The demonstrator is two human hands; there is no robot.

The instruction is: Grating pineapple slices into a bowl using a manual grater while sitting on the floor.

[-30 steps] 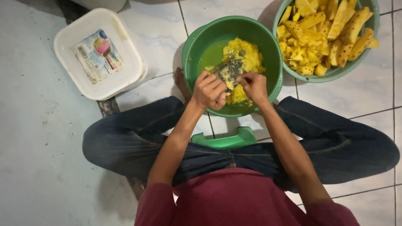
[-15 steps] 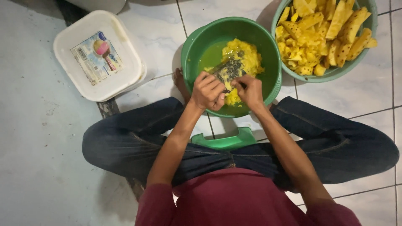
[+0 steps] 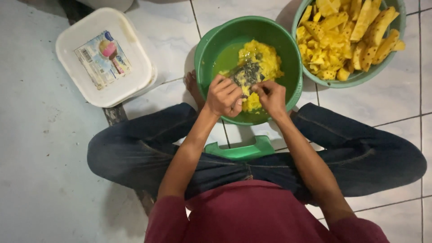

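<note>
Seated on a low green stool (image 3: 240, 150) on the floor, dark trousers, red shirt, knees spread around the work.

Left hand (image 3: 223, 96) curled shut around the near end of a metal grater (image 3: 246, 74), holding it slanted inside the green basin (image 3: 209, 49). Right hand (image 3: 271, 95) closed, fingers pinched on a small yellow piece pressed against the grater; piece mostly hidden, size not clear.

Grated yellow pulp (image 3: 263, 58) heaped in the basin, mostly on its right and far side, some stuck on the grater face. Left part of the basin floor bare.

Far right: second, paler green bowl (image 3: 360, 78), touching or just beside the basin, heaped with uncut yellow chunks (image 3: 346, 31). Judgement: early to middle stage; grated heap much smaller than the pile waiting.

Far left: white square lidded tub (image 3: 135, 54) with a picture label, well apart from the basin.

Floor of pale glazed tiles (image 3: 396, 103) with dark grout lines; left side duller, scuffed grey. Bare foot near the basin's left rim. Nothing of walls or room visible.
</note>
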